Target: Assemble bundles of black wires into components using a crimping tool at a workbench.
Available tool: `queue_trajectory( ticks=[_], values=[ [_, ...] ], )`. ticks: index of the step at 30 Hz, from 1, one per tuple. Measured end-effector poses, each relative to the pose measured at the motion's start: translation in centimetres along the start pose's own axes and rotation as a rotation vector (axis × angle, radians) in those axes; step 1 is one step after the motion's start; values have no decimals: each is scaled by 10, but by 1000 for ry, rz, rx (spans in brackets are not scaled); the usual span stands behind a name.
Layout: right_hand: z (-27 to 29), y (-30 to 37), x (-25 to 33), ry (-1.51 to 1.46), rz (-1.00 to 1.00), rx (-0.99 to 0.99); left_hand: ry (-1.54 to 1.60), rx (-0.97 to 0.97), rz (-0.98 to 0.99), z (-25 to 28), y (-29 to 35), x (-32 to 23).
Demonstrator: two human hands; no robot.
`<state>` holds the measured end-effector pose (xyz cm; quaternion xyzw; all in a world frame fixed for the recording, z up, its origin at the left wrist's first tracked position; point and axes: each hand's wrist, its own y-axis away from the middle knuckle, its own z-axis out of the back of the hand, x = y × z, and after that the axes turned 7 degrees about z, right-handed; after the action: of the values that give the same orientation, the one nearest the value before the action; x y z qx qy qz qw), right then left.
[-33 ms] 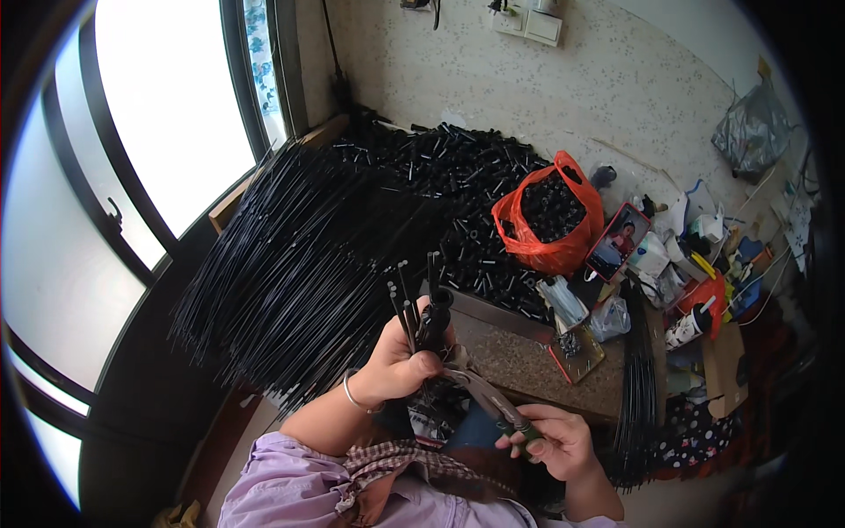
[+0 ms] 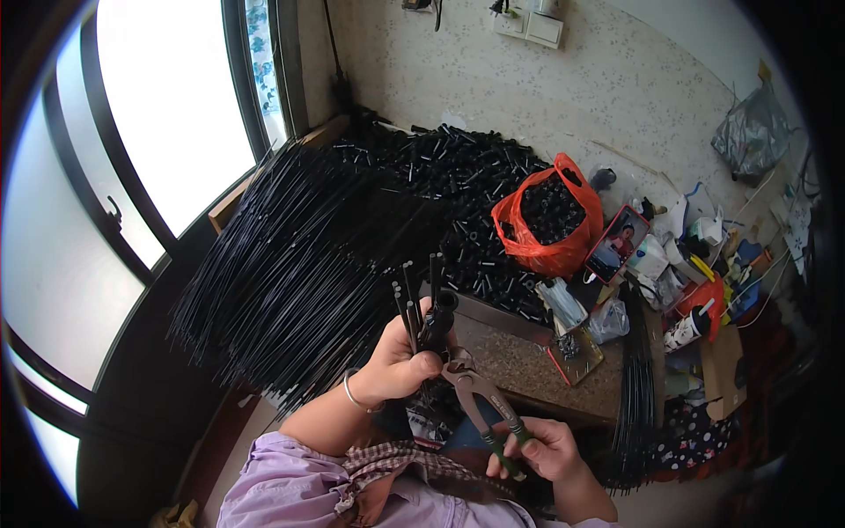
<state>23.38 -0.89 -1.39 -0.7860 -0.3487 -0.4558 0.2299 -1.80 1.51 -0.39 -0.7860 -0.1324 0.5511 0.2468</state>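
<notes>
Pliers (image 2: 498, 405) have spread open in the right hand (image 2: 547, 447) (its grip holding the handles), while the left hand (image 2: 394, 368) clasps black rods (image 2: 413, 319) and a black tube (image 2: 437, 327).

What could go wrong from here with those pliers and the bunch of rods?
The head of the pliers sits right by the left hand's thumb, so the right hand closing them might pinch it. The left hand also grips several thin black rods alongside a black tube; one could slip out.
</notes>
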Motion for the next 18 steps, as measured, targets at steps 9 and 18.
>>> queue_trajectory(
  ticks=[9,18],
  values=[
    [-15,-29,-16,927,260,-168,76,-4,322,-19,-2,-10],
    [-13,-16,1,940,129,-87,31,-66,350,-21,-8,-16]
  ],
)
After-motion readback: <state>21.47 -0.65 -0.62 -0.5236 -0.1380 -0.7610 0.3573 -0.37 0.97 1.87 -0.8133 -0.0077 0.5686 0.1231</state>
